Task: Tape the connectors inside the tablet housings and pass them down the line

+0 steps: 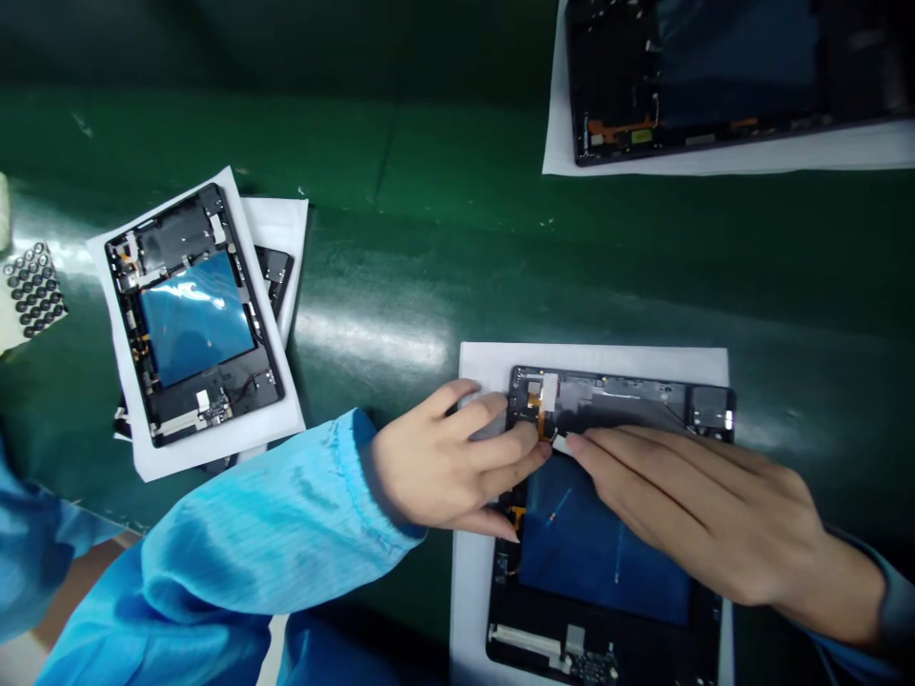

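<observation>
An open tablet housing point(607, 395) with a black frame and a dark blue panel lies on a white paper sheet point(593, 362) under both hands. My left hand point(457, 462), in a blue sleeve, has curled fingers resting near an orange flex cable point(541, 412) at the housing's upper left. My right hand point(701, 505) lies across the housing with its fingers extended. Its fingertips meet a small white tab point(561, 443) beside the cable. The fingertips of both hands nearly meet there. Much of the blue panel is hidden beneath my right hand.
On the green mat point(372, 191), another open tablet housing point(193, 314) with blue film lies on stacked papers at left. A third housing point(621, 76) sits at top right. A sheet of small black round pads point(32, 291) lies at the far left edge.
</observation>
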`<state>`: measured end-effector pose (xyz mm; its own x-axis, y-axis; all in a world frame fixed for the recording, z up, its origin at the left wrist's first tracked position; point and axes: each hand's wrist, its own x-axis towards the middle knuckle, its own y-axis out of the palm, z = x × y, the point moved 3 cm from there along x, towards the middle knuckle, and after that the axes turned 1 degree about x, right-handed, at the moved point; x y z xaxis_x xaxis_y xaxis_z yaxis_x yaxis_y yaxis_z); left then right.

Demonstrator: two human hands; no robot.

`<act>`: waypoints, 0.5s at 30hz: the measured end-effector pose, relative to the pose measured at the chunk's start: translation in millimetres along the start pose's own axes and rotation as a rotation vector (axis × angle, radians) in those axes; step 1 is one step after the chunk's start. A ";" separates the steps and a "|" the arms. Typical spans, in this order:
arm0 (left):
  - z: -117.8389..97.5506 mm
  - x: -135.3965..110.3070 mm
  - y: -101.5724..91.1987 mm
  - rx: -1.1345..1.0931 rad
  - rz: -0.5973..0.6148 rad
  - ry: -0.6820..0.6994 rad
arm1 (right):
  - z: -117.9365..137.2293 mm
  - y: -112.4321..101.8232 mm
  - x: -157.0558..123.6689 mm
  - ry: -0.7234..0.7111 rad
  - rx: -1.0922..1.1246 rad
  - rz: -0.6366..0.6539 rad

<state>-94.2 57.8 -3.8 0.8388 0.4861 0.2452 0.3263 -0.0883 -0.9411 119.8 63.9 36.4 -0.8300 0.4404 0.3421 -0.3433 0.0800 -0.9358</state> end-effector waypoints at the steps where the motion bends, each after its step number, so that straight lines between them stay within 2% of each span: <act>1: 0.0 -0.2 -0.2 -0.001 -0.002 -0.002 | 2.2 -1.7 -1.6 -0.009 0.020 -0.005; 3: 0.0 -0.4 -0.1 0.000 -0.005 -0.003 | 6.7 -4.5 -8.2 -0.021 0.063 0.014; 8: -1.4 -1.1 3.0 0.005 -0.006 0.002 | 10.7 5.3 -27.9 0.047 -0.013 0.218; 15: -5.3 -3.6 0.7 0.039 -0.048 -0.009 | 9.9 14.9 -10.9 0.098 -0.048 0.246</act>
<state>-94.7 51.4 -4.1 0.8185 0.4971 0.2880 0.3483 -0.0308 -0.9369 119.4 51.5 19.6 -0.8388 0.5359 0.0964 -0.1135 0.0011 -0.9935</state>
